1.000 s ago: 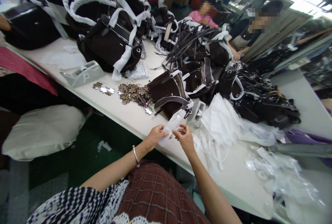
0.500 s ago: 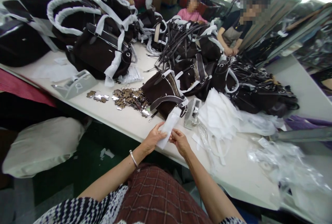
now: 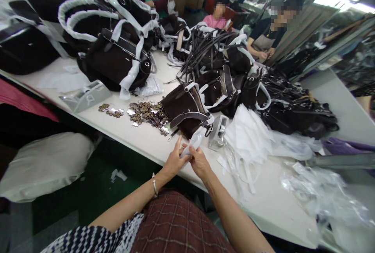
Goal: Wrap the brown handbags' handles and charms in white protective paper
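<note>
Hands have drawn closer together since half a second ago, the right thumb now up over a narrow, filmy white strip (image 3: 197,139) at the near end of a small dark-brown fabric handbag (image 3: 184,101) on a long white worktable (image 3: 123,132). The worker's left hand (image 3: 174,160), forefinger extended, and right hand (image 3: 200,163) both grip the strip's lower end; its upper end overlaps the handbag's handle, though whether it is fastened there cannot be told. Left of the handbag lies a heap of brown-and-silver flower-shaped metal charms (image 3: 144,112); just right of it stands a grey tape dispenser (image 3: 216,135), with a fanned stack of thin white sheets (image 3: 246,132) farther right.
</note>
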Tool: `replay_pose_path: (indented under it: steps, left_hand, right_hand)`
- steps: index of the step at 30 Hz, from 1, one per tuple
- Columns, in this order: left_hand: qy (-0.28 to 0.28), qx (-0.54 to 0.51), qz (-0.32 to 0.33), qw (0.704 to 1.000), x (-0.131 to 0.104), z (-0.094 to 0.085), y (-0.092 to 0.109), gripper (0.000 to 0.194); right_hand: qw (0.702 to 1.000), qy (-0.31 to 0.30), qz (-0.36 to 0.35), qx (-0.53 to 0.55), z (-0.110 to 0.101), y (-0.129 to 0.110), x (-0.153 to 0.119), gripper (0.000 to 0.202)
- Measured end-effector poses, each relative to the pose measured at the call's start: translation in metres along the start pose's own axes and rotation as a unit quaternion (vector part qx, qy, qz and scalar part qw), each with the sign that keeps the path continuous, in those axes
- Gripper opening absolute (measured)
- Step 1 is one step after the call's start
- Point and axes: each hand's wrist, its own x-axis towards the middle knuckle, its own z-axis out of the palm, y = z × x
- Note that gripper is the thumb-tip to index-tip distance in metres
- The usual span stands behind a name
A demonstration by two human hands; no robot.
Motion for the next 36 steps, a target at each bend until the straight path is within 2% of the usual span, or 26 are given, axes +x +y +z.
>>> replay_pose_path:
  steps: [3, 6, 8, 11, 13, 14, 18, 19, 21, 26, 28, 30, 32, 33, 36]
  left_hand:
    - [-0.052, -0.105, -0.034, 0.993, 0.004, -0.005, -0.003, 0.108]
    - [-0.074, -0.187, -0.056, 0.978, 0.006, -0.006, -0.003, 0.113]
    - [-0.068, -0.191, -0.054, 0.978, 0.007, -0.007, -0.004, 0.112]
    - [-0.060, -0.147, -0.055, 0.986, 0.009, -0.006, -0.008, 0.109]
    - [-0.057, -0.108, -0.052, 0.991, 0.011, -0.006, -0.013, 0.103]
    - [-0.057, -0.092, -0.047, 0.993, 0.012, -0.006, -0.015, 0.101]
    - [-0.064, -0.043, -0.021, 0.997, 0.019, -0.011, -0.022, 0.100]
    - [-0.067, -0.031, -0.015, 0.997, 0.021, -0.012, -0.022, 0.100]
    - [-0.071, -0.008, -0.005, 0.997, 0.024, -0.012, -0.022, 0.099]
    - [-0.075, 0.053, 0.012, 0.996, 0.034, -0.003, -0.034, 0.098]
    - [-0.094, 0.076, 0.010, 0.993, 0.041, -0.001, -0.044, 0.103]
    - [-0.119, 0.097, -0.011, 0.988, 0.049, -0.002, -0.052, 0.106]
    - [-0.145, 0.122, -0.038, 0.981, 0.057, -0.006, -0.055, 0.096]
    - [-0.160, 0.139, -0.045, 0.976, 0.061, -0.009, -0.053, 0.084]
    - [-0.202, 0.191, -0.021, 0.960, 0.068, -0.020, -0.040, 0.038]
  right_hand:
    - [0.995, -0.066, 0.044, 0.063, -0.011, -0.008, 0.004, 0.067]
    - [0.990, -0.107, 0.053, 0.077, -0.007, -0.009, 0.010, 0.074]
    - [0.995, -0.082, 0.029, 0.054, 0.001, -0.004, 0.014, 0.073]
    - [0.999, 0.032, -0.012, -0.011, 0.007, 0.006, 0.018, 0.066]
    - [0.996, 0.077, -0.024, -0.041, 0.006, 0.008, 0.019, 0.064]
    - [0.996, 0.074, -0.028, -0.042, 0.005, 0.007, 0.019, 0.066]
    - [0.999, -0.019, -0.039, 0.025, 0.001, -0.013, 0.022, 0.078]
    - [0.998, -0.025, -0.038, 0.036, 0.002, -0.019, 0.024, 0.079]
    - [0.999, 0.000, -0.035, 0.027, 0.007, -0.026, 0.031, 0.074]
    - [0.985, 0.148, -0.082, -0.036, 0.014, -0.019, 0.051, 0.062]
    - [0.980, 0.167, -0.094, -0.046, 0.009, -0.016, 0.054, 0.061]
    - [0.984, 0.145, -0.090, -0.046, 0.002, -0.015, 0.055, 0.063]
    - [0.991, 0.100, -0.077, -0.037, -0.005, -0.018, 0.055, 0.068]
    - [0.993, 0.085, -0.073, -0.032, -0.008, -0.021, 0.055, 0.071]
    - [0.990, 0.109, -0.072, -0.055, -0.011, -0.032, 0.059, 0.073]
